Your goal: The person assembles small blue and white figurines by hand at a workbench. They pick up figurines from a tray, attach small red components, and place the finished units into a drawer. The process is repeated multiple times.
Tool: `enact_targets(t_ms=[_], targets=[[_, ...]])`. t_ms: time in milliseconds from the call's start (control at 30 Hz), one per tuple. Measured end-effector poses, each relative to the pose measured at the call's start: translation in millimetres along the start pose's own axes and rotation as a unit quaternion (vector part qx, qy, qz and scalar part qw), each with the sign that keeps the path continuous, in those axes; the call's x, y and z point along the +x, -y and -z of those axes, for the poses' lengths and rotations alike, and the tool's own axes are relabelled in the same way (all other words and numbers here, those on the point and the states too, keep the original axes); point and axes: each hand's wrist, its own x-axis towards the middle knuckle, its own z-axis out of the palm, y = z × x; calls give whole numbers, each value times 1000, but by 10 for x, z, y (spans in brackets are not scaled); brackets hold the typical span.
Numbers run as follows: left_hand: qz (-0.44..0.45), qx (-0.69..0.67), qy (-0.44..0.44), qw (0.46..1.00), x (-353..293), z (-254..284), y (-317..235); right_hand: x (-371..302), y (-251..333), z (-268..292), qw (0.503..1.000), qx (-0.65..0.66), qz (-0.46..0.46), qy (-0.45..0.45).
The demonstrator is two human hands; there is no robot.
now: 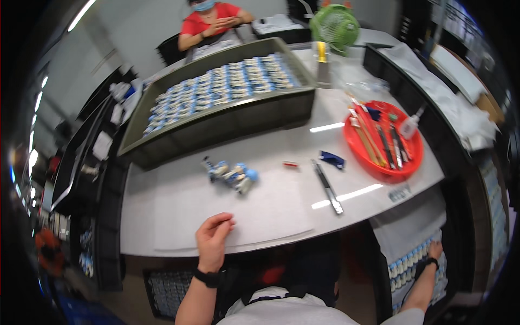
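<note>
My left hand is held over the near edge of the white table, fingers curled in toward the thumb, with nothing visible in them. Beyond it, several small blue-and-white figurines lie in a loose, blurred cluster on a white sheet. My right hand reaches down at the far right, into a dark crate beside the table. It is at the end of the rows of similar figurines there. Its fingertips are hidden, so what it touches or holds does not show.
A large grey-green bin of figurine rows stands at the back. On the right are a red basin of brushes and tools, a black pen-like tool, a dark blue packet and a small red piece. A person sits opposite.
</note>
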Motion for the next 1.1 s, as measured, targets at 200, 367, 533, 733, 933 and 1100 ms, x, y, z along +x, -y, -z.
enact_targets(t_ms=[200, 367, 533, 733, 933, 1100], targets=[[-28, 71, 108, 991, -155, -73, -501, 67, 677, 237, 906, 408, 93, -65], [-192, 351, 153, 904, 354, -88, -1209, -1507, 2539, 1581, 824, 526, 204, 47], [-227, 632, 181, 718, 1278, 88, -1199, -2737, 3595, 1911, 702, 582, 340, 231], [-130, 715, 334, 600, 1657, 48, -784, -3591, 4042, 1900, 599, 591, 362, 402], [-185, 715, 256, 624, 1517, 343, -840, -3917, 4227, 1819, 574, 575, 373, 448], [-32, 408, 218, 886, 1003, 466, -1387, -4018, 4349, 1807, 558, 571, 378, 469]])
